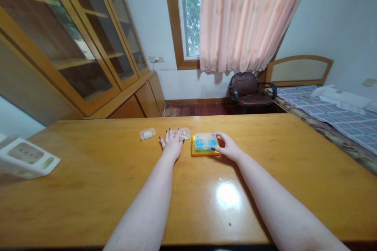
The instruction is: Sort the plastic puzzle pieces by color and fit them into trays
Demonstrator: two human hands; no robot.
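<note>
My left hand (pixel 171 145) lies with fingers spread over the left part of a clear plastic box (pixel 185 133) with small pale pieces in it. To its left is a smaller clear box (pixel 147 133) with something yellow and white inside. My right hand (pixel 229 146) grips the right side of a clear plastic box (pixel 205 141) with blue pieces, thumb at the near corner and fingers at the far one. That box sits on a yellow base (pixel 205 154), with a green layer showing between them.
All this is on a glossy wooden table (pixel 118 204). A white box (pixel 28 157) with printed panels stands at the left edge. Beyond the table are a glass-fronted cabinet (pixel 88 23), a brown armchair (pixel 249 88) and a bed (pixel 321 106) at the right.
</note>
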